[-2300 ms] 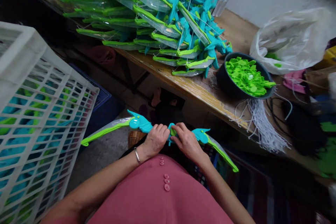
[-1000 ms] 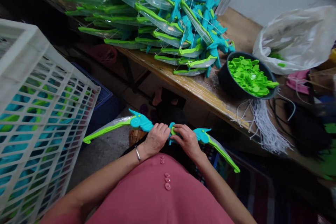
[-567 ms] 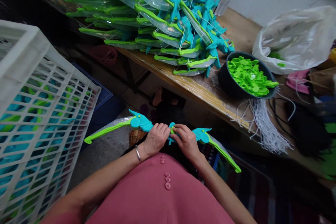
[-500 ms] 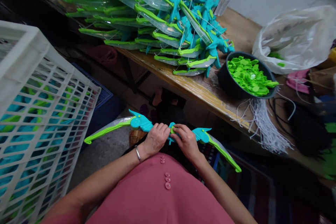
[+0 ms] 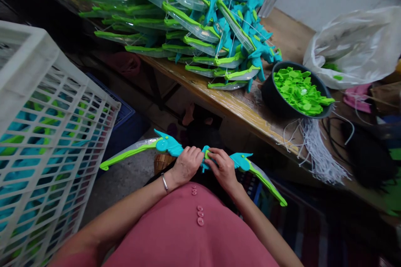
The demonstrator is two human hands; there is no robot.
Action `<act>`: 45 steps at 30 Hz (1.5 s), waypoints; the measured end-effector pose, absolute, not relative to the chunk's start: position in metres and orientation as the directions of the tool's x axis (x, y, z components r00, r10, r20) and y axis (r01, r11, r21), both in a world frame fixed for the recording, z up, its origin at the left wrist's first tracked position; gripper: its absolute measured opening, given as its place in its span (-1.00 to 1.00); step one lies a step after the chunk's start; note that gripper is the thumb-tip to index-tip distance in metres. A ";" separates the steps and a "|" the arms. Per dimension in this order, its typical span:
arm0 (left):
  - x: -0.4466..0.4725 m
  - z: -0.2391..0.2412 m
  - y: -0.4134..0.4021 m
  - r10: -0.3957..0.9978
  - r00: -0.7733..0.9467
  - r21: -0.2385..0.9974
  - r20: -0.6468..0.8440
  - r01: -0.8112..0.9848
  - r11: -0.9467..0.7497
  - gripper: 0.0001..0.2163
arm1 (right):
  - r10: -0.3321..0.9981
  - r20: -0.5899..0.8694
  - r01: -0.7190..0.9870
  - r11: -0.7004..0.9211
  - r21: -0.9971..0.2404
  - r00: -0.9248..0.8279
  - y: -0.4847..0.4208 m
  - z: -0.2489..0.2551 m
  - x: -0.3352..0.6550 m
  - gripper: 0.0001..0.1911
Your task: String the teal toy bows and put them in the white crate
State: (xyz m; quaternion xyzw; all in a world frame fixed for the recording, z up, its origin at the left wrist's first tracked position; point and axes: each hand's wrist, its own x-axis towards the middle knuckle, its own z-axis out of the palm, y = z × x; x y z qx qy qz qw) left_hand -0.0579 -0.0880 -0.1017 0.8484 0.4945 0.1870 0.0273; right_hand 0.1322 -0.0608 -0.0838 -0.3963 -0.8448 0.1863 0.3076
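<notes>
A toy bow [image 5: 171, 146], turquoise in the middle with green and clear limbs, lies crosswise in front of my body. Wrapped round its middle just left of centre is my left hand [image 5: 187, 164], closed on it. My right hand [image 5: 223, 167] is closed at the centre, its thumb and fingers pinching a small green plastic piece [image 5: 206, 154] against the bow. Both limbs stick out past my hands, and no string shows on this bow. My fingers hide part of the centre.
Many similar bows [image 5: 191, 25] are piled on the wooden table [image 5: 238, 108]. To their right stand a dark bowl [image 5: 266, 96] of green pieces, a white plastic bag [image 5: 354, 50] and a bundle of white strings [image 5: 319, 154]. A white crate [image 5: 72, 75] holding turquoise and green parts stands at left.
Hands and bow keep almost the same place and grip. The table and its things appear shifted very slightly to the right in view.
</notes>
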 end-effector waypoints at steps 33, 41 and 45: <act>-0.061 -0.082 -0.080 0.791 0.601 0.110 0.116 0.784 -0.612 -0.69 | 0.733 0.120 0.732 0.679 -0.065 -0.669 -0.085 -0.075 0.134 -0.35; -0.060 -0.079 -0.076 0.776 0.626 0.082 0.084 0.771 -0.631 -0.72 | 0.817 0.104 0.824 0.560 0.086 -0.566 -0.091 -0.078 0.112 -0.57; -0.060 -0.078 -0.075 0.769 0.635 0.072 0.077 0.766 -0.639 -0.73 | 0.812 0.034 0.802 0.569 0.179 -0.583 -0.084 -0.058 0.104 -0.63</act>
